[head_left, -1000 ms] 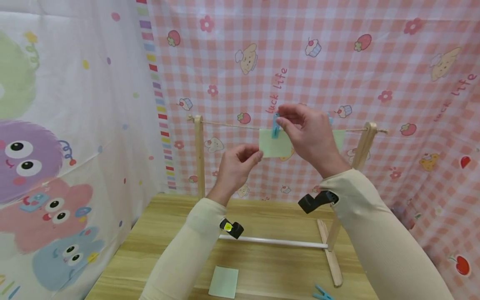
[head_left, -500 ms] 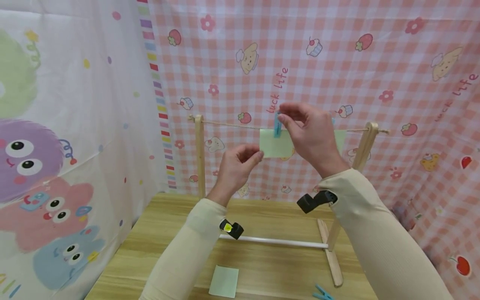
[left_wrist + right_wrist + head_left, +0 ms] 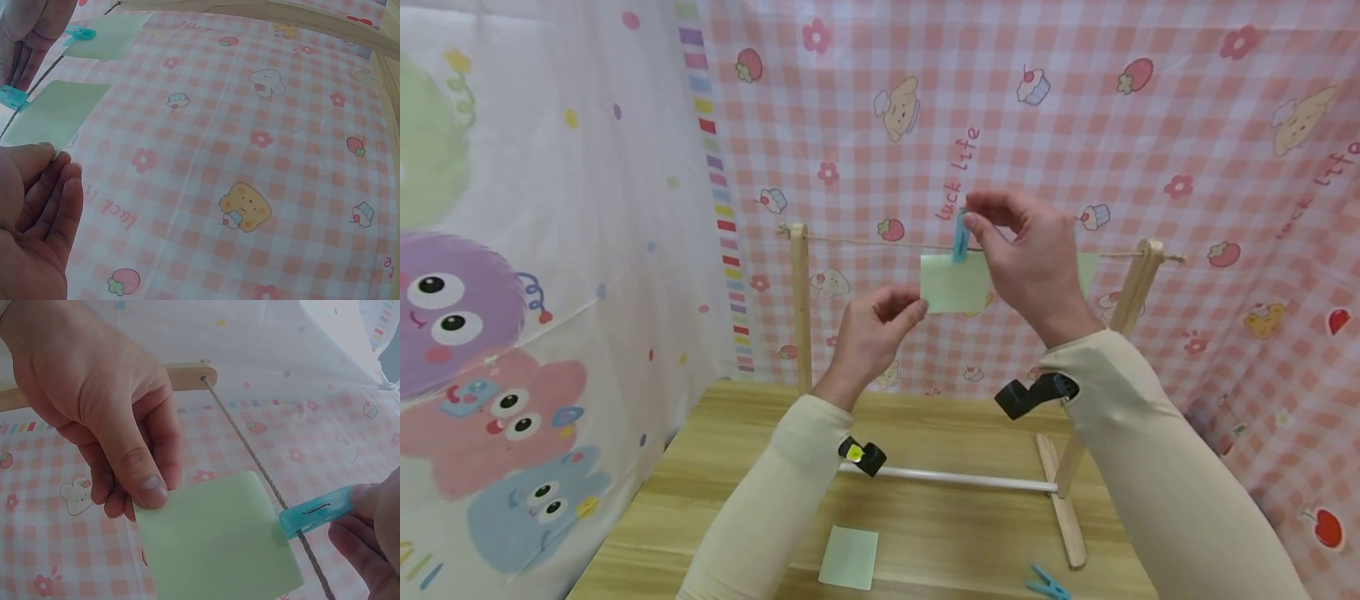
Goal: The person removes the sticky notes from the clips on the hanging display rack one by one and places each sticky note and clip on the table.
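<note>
My left hand (image 3: 874, 333) pinches the lower left corner of a pale green paper note (image 3: 951, 285), which is upright just below a thin rope (image 3: 865, 241). With thumb and fingers, my right hand (image 3: 1037, 262) grips the top end of a blue clothespin (image 3: 961, 237). In the right wrist view, the lower end of the clothespin (image 3: 315, 511) lies across the rope, right at the note's top edge. Farther along the rope hangs a second green note (image 3: 109, 39) under another blue clothespin (image 3: 81, 32), mostly hidden behind my right hand in the head view.
The rope runs between two wooden posts (image 3: 801, 308), joined low down by a white rod (image 3: 962, 477). On the wooden table (image 3: 700, 508) lie another green note (image 3: 848, 557) and a blue clothespin (image 3: 1048, 582). A checked cloth (image 3: 865, 108) hangs behind.
My right hand has shifted slightly up and right with the clothespin, which now overlaps less of the note. The left hand keeps its hold; the head view has tilted a little.
</note>
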Available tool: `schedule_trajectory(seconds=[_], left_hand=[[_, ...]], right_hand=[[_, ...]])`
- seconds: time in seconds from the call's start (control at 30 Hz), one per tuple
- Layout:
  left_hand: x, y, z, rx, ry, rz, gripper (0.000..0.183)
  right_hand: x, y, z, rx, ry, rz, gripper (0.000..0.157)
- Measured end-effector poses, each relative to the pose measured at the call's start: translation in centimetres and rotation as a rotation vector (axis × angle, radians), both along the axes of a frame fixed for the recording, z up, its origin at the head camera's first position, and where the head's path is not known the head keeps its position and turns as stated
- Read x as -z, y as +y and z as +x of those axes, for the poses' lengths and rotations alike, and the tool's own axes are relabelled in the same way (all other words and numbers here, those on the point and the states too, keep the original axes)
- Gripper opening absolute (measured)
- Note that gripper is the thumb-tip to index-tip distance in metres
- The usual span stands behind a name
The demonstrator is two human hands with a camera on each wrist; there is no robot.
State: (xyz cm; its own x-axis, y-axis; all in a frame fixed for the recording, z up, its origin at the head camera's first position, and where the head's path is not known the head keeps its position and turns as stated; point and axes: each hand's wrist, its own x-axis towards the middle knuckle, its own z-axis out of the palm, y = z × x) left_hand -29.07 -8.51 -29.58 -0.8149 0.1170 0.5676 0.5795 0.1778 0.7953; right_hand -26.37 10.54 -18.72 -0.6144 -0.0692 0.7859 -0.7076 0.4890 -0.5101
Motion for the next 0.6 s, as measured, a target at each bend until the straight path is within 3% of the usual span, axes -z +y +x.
schedule_trajectory(seconds=[0.6], left_hand=[[0.16, -0.23, 0.12, 0.009, -0.013, -0.002, 0.018]], right_hand=[[-0.29, -0.21, -0.01, -0.006, 0.028, -0.034, 0.020]])
